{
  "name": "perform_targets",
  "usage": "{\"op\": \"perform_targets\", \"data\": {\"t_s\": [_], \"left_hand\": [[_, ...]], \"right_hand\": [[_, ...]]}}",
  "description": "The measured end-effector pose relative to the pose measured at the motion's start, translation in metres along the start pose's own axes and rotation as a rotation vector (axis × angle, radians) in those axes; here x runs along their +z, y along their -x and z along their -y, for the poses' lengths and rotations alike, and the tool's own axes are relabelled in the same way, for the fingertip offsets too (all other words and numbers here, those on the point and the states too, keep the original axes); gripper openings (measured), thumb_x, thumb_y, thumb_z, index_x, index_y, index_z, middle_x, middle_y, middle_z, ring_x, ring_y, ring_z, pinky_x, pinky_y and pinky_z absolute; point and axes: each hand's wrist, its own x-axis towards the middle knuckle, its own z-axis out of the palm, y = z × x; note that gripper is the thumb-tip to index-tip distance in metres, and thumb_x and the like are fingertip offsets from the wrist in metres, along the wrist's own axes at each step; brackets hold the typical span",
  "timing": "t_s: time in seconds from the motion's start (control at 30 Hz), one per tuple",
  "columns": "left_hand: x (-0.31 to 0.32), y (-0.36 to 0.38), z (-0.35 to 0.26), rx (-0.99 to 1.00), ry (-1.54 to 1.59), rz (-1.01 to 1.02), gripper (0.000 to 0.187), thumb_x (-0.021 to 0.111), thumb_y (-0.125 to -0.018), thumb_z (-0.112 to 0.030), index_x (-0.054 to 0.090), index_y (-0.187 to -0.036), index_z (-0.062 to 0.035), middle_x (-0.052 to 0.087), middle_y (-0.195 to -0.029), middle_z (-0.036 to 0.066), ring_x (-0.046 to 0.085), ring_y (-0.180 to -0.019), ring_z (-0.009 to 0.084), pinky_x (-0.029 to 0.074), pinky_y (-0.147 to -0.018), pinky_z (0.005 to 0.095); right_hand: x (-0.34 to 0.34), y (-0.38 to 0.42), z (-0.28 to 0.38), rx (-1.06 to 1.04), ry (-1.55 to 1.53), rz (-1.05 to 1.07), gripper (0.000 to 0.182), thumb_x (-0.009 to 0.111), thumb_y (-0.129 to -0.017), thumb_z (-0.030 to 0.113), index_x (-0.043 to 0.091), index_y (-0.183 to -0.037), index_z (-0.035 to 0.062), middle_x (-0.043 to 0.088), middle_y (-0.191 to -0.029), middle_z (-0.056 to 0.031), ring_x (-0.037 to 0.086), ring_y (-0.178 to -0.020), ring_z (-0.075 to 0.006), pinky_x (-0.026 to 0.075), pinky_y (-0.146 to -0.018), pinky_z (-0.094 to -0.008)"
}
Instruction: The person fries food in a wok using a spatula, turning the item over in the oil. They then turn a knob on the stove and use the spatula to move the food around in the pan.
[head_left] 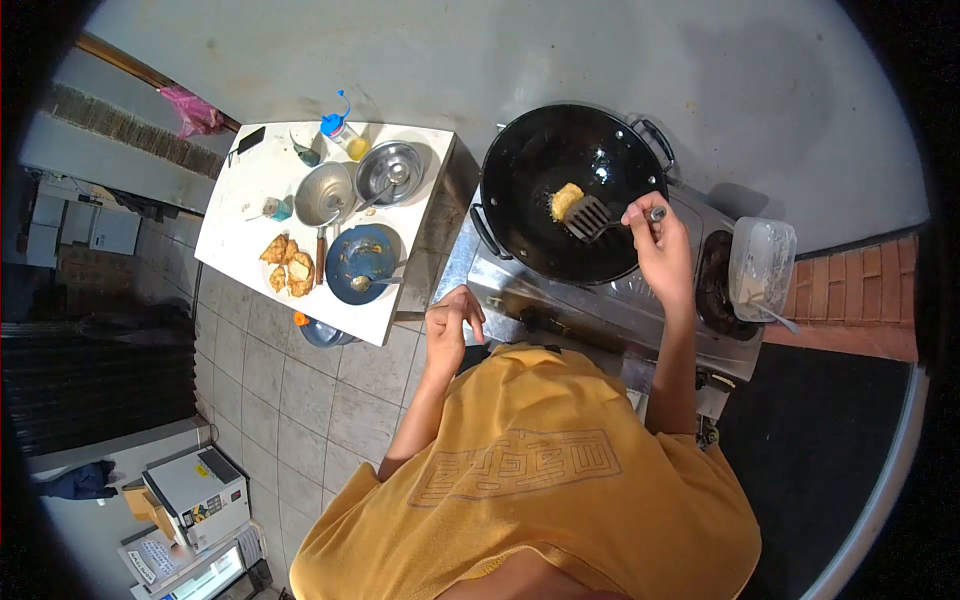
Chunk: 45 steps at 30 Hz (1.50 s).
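Note:
My right hand (660, 245) is closed round the handle of a slotted turner (588, 218). The turner's dark head reaches into a black wok (540, 245) and lies against a golden fried piece of food (567, 200). Shiny oil shows in the wok, which stands on a metal gas stove (500, 285). My left hand (452, 320) hangs in front of my body near the stove's left corner, fingers curled in, with nothing visible in them.
A white table (225, 230) on the left bears fried pieces (298, 274), a blue plate (345, 285) with a spoon, two metal bowls (388, 160) and a blue-capped bottle (345, 135). A clear plastic container (765, 250) sits at the stove's right end.

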Motion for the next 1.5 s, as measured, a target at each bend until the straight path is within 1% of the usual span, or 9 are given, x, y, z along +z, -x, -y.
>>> {"op": "perform_targets", "data": {"t_s": [0.37, 0.47, 0.57, 0.7, 0.77, 0.9, 1.1, 1.27, 1.5], "left_hand": [[0.0053, -0.0046, -0.0003, 0.032, -0.029, 0.03, 0.055, 0.034, -0.098, -0.017, 0.055, -0.051, 0.0026, 0.056, -0.058, 0.008, 0.053, -0.064, 0.0169, 0.041, -0.067, 0.0293], [0.0038, -0.0047, 0.0002, 0.027, -0.033, 0.022, 0.055, 0.034, -0.098, -0.017, 0.055, -0.051, 0.0026, 0.056, -0.058, 0.008, 0.053, -0.064, 0.0169, 0.041, -0.067, 0.0296], [0.003, -0.0034, 0.0015, 0.014, -0.024, 0.014, 0.054, 0.034, -0.098, -0.016, 0.055, -0.051, 0.0027, 0.056, -0.058, 0.008, 0.053, -0.064, 0.0169, 0.042, -0.067, 0.0299], [0.0039, -0.001, 0.0017, -0.039, 0.002, -0.003, 0.053, 0.033, -0.097, -0.014, 0.055, -0.052, 0.0031, 0.056, -0.057, 0.008, 0.053, -0.064, 0.0169, 0.042, -0.067, 0.0301], [0.0046, -0.0011, 0.0018, -0.03, 0.005, 0.001, 0.053, 0.034, -0.097, -0.014, 0.055, -0.052, 0.0032, 0.056, -0.057, 0.009, 0.052, -0.064, 0.0169, 0.042, -0.067, 0.0301], [0.0043, -0.0003, 0.0005, -0.011, -0.016, 0.008, 0.052, 0.034, -0.097, -0.013, 0.055, -0.052, 0.0032, 0.057, -0.058, 0.009, 0.053, -0.064, 0.017, 0.042, -0.067, 0.03], [0.0032, 0.0005, 0.0031, -0.031, -0.003, 0.0, 0.054, 0.034, -0.097, -0.014, 0.055, -0.051, 0.003, 0.056, -0.058, 0.009, 0.053, -0.064, 0.0172, 0.042, -0.066, 0.0297], [0.0043, -0.0018, 0.0009, 0.013, -0.023, 0.008, 0.054, 0.034, -0.097, -0.014, 0.056, -0.05, 0.0028, 0.056, -0.058, 0.009, 0.053, -0.065, 0.0173, 0.042, -0.066, 0.0299], [0.0045, -0.0034, 0.0015, -0.001, -0.012, 0.009, 0.054, 0.034, -0.097, -0.015, 0.055, -0.05, 0.0024, 0.056, -0.057, 0.009, 0.053, -0.064, 0.017, 0.042, -0.067, 0.0298]], "right_hand": [[-0.0099, -0.0005, 0.0048, 0.052, 0.162, 0.079, 0.017, 0.056, -0.095, 0.013, 0.051, -0.083, 0.0022, 0.042, -0.061, 0.0019, 0.035, -0.057, -0.0041, 0.031, -0.051, -0.0248], [-0.0051, -0.0003, -0.0005, -0.048, 0.054, 0.011, 0.017, 0.056, -0.095, 0.013, 0.051, -0.083, 0.002, 0.041, -0.06, 0.0012, 0.035, -0.056, -0.0044, 0.031, -0.051, -0.0247], [-0.0027, -0.0008, 0.0005, -0.046, -0.022, -0.04, 0.016, 0.057, -0.095, 0.013, 0.051, -0.083, 0.0018, 0.041, -0.059, 0.0007, 0.036, -0.056, -0.0045, 0.031, -0.051, -0.0244], [-0.0048, -0.0026, -0.0027, -0.059, 0.068, -0.014, 0.016, 0.057, -0.094, 0.013, 0.051, -0.084, 0.0018, 0.041, -0.06, 0.001, 0.036, -0.056, -0.0046, 0.031, -0.051, -0.0248], [-0.0052, -0.002, -0.0011, 0.023, 0.113, 0.044, 0.016, 0.057, -0.094, 0.013, 0.051, -0.084, 0.0018, 0.041, -0.061, 0.001, 0.036, -0.057, -0.0049, 0.032, -0.051, -0.0251], [-0.004, -0.0024, 0.0005, 0.039, 0.112, 0.056, 0.016, 0.057, -0.094, 0.012, 0.051, -0.084, 0.0017, 0.04, -0.061, 0.0003, 0.036, -0.058, -0.0055, 0.032, -0.052, -0.0256], [-0.003, -0.0043, -0.0008, -0.044, 0.014, -0.012, 0.016, 0.057, -0.094, 0.012, 0.051, -0.083, 0.0017, 0.04, -0.061, -0.0011, 0.035, -0.057, -0.0064, 0.032, -0.052, -0.0261], [-0.0047, -0.0035, 0.0043, 0.072, 0.132, 0.079, 0.015, 0.057, -0.093, 0.013, 0.051, -0.084, 0.0023, 0.041, -0.061, -0.001, 0.035, -0.057, -0.0073, 0.032, -0.052, -0.0262], [-0.003, -0.0042, 0.0058, -0.016, 0.027, 0.013, 0.016, 0.057, -0.094, 0.012, 0.051, -0.083, 0.0022, 0.038, -0.059, -0.0013, 0.034, -0.056, -0.007, 0.03, -0.051, -0.0273]]}}
